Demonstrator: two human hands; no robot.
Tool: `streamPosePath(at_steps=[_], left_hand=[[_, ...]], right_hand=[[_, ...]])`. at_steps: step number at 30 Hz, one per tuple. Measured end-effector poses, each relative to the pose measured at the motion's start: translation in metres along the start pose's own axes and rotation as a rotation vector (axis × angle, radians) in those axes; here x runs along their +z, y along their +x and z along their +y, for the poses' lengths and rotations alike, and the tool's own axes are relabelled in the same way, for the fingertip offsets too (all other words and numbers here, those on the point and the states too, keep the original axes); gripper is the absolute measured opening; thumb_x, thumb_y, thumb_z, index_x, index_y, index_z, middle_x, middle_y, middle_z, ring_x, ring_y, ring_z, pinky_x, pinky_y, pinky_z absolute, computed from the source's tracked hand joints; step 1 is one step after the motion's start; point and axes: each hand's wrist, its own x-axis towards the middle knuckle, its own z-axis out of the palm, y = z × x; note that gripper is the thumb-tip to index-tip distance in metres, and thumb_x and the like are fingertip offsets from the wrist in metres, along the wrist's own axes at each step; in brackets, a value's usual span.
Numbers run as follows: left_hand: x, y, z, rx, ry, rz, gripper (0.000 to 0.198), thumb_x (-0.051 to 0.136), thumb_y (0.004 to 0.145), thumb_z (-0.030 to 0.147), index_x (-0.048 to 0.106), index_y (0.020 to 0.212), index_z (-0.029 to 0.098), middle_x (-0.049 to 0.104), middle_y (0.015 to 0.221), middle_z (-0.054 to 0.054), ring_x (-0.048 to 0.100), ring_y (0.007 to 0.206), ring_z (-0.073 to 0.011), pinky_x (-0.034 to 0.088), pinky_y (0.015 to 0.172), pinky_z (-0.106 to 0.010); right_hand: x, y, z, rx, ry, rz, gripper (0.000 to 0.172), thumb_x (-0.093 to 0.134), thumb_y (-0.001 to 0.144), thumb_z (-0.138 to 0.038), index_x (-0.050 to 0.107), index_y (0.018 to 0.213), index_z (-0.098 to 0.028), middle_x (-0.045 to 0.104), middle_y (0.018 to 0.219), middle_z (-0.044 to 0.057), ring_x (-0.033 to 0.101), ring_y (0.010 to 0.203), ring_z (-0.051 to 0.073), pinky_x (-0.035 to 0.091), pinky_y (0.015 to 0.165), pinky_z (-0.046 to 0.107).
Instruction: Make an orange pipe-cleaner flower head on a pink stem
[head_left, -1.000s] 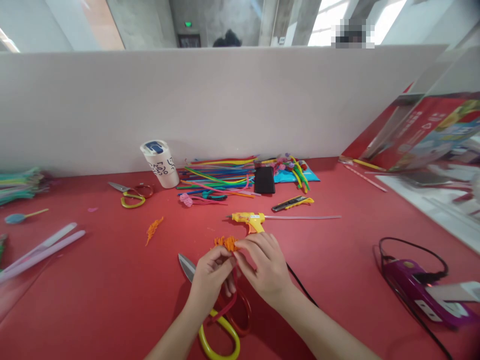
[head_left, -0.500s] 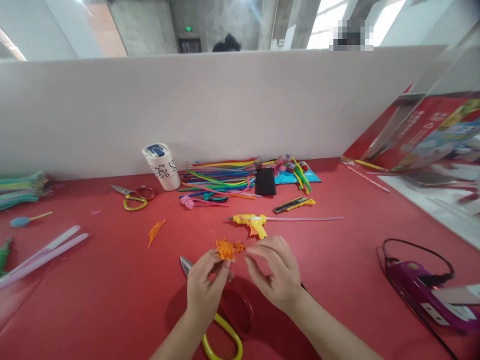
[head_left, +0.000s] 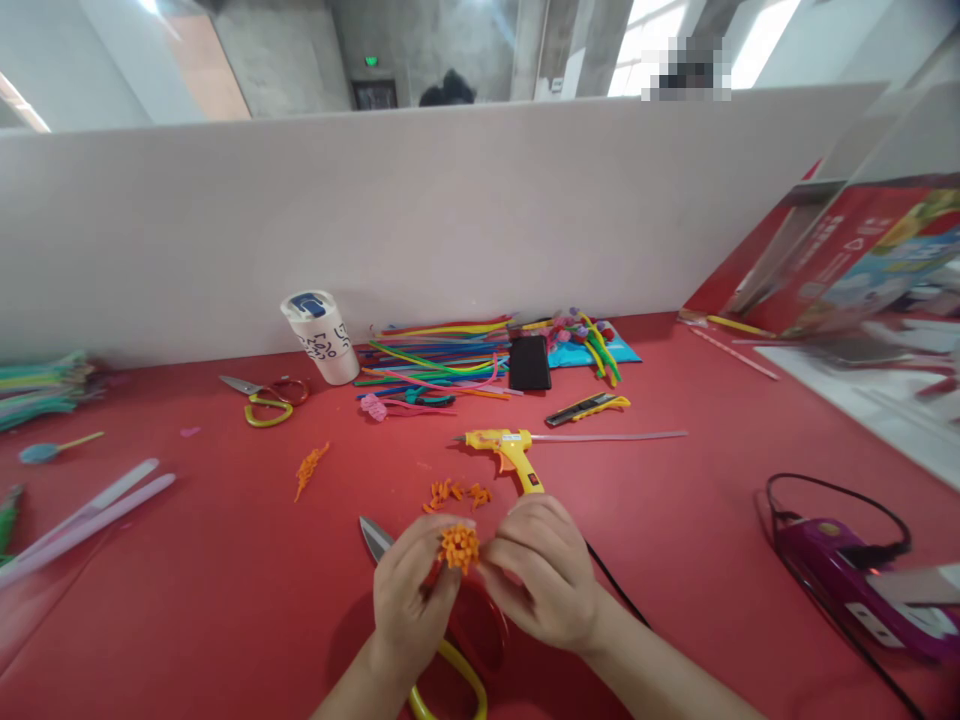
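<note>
Red table top (head_left: 225,600) fills the near field, closed off at the far side by a white partition (head_left: 450,220). A red printed box (head_left: 847,260) leans at far right. A purple device (head_left: 847,580) with a black cable lies near right.

Along the far edge, centre, lies a loose pile of coloured pipe cleaners (head_left: 435,360). A paper cup (head_left: 321,338) stands to its left and a black phone (head_left: 529,362) lies against its right end. A yellow glue gun (head_left: 510,450) lies nearer, centre, with a utility knife (head_left: 589,408) just beyond it.

Large scissors (head_left: 472,640) lie on the table under the hands, the blade tip showing to the left.

The left hand (head_left: 409,600) is closed, its fingertips pinching the orange pipe-cleaner tuft (head_left: 459,547) from the left. The right hand (head_left: 544,585) is curled, thumb and forefinger meeting the same tuft from the right. The tuft is held between the two hands at near centre, above the scissors and clear of the table.

Orange scraps (head_left: 454,492) lie just beyond the hands. A longer orange offcut (head_left: 309,468) lies well to the left.

Assessment: the tuft appears very light, with soft pile over a thin wire core that bends and keeps its shape. It should not slip, but a hard squeeze would likely flatten the pile. The best hold is a fingertip pinch at the base, below the spread ends. Whether the cut wire ends are sharp cannot be seen.
</note>
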Motion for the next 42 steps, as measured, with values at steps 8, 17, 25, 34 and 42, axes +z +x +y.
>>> streamPosePath(at_steps=[8,17,25,34,42], left_hand=[[-0.004,0.009,0.005,0.236,0.025,0.049,0.027,0.055,0.076,0.007,0.071,0.093,0.020,0.074,0.087,-0.008,0.069,0.082,-0.0216,0.055,0.073,-0.030],[-0.003,0.008,-0.002,0.347,0.081,0.044,0.024,0.054,0.078,0.004,0.065,0.095,0.016,0.071,0.089,-0.009,0.067,0.084,-0.0176,0.055,0.074,-0.026],[-0.003,0.009,-0.002,0.360,0.106,0.031,0.021,0.054,0.080,0.008,0.064,0.096,0.015,0.071,0.088,-0.010,0.067,0.084,-0.0188,0.055,0.074,-0.027],[-0.003,0.008,-0.003,0.382,0.155,0.034,0.017,0.054,0.079,0.008,0.066,0.091,0.014,0.071,0.086,-0.011,0.068,0.082,-0.0186,0.056,0.073,-0.026],[-0.003,0.009,0.000,0.413,0.170,0.045,0.020,0.054,0.078,0.006,0.065,0.093,0.015,0.071,0.086,-0.010,0.068,0.080,-0.0175,0.056,0.072,-0.026]], right_hand=[[0.001,-0.002,-0.004,0.015,0.084,-0.016,0.011,0.055,0.074,-0.011,0.055,0.083,-0.017,0.061,0.066,0.004,0.048,0.059,0.016,0.041,0.056,0.032],[0.006,0.001,-0.012,0.351,0.354,-0.033,0.008,0.047,0.079,-0.015,0.054,0.076,-0.019,0.056,0.063,0.002,0.049,0.057,0.014,0.040,0.054,0.028],[0.007,0.000,-0.013,0.377,0.329,-0.039,0.008,0.051,0.077,-0.015,0.049,0.070,-0.019,0.052,0.060,0.000,0.046,0.056,0.013,0.037,0.054,0.027],[0.006,0.001,-0.016,0.381,0.319,-0.010,0.009,0.049,0.078,-0.014,0.049,0.070,-0.020,0.052,0.060,0.000,0.047,0.056,0.013,0.039,0.055,0.028],[0.006,0.004,-0.017,0.389,0.306,-0.017,0.013,0.047,0.078,-0.011,0.048,0.069,-0.020,0.052,0.059,0.000,0.046,0.055,0.013,0.039,0.053,0.026]])
